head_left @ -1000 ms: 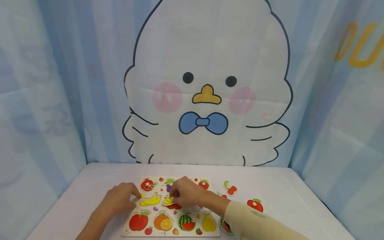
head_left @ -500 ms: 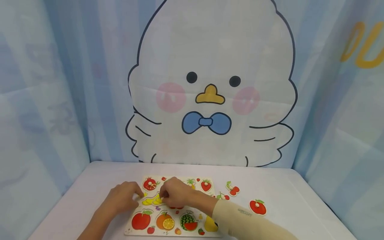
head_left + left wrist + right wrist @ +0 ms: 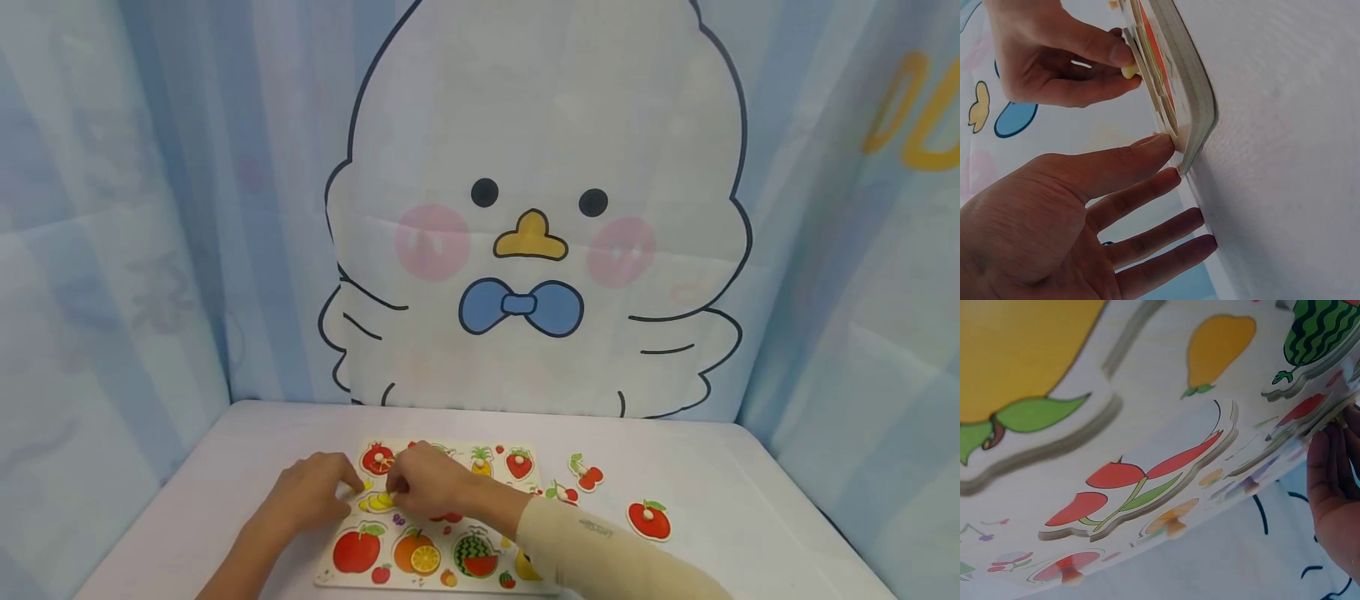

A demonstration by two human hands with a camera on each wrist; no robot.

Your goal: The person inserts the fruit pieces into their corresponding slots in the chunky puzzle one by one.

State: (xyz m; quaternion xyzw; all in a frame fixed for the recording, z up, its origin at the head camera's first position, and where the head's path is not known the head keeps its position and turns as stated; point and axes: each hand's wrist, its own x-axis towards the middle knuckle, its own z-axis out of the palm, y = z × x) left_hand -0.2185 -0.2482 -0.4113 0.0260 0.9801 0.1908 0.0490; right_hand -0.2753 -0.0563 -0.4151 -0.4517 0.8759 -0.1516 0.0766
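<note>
In the head view a white wooden fruit puzzle board (image 3: 330, 577) lies on the table. My right hand (image 3: 429, 482) pinches the small pale knob (image 3: 1129, 70) of a yellow banana puzzle piece (image 3: 377, 502), low over the banana spot at the board's left side. Part of that piece is hidden by the hand. My left hand (image 3: 311, 490) is at the board's left edge. Its thumb (image 3: 1159, 147) rests on the board near a corner, with the index fingertip against the side and the other fingers extended toward the table. The right wrist view shows my right hand (image 3: 1338, 487) at the board's far end.
Loose pieces lie right of the board: cherries (image 3: 588, 476), another cherry piece (image 3: 564, 493) beside the board and a red apple (image 3: 649, 521). Pomegranate (image 3: 377, 458) and strawberry (image 3: 519, 464) pieces with knobs sit along the back row. A printed curtain (image 3: 525, 358) stands behind the table.
My right hand has moved left with the banana piece, from the middle of the board onto the banana spot. The left hand stays at the board's edge. The head view has shifted slightly.
</note>
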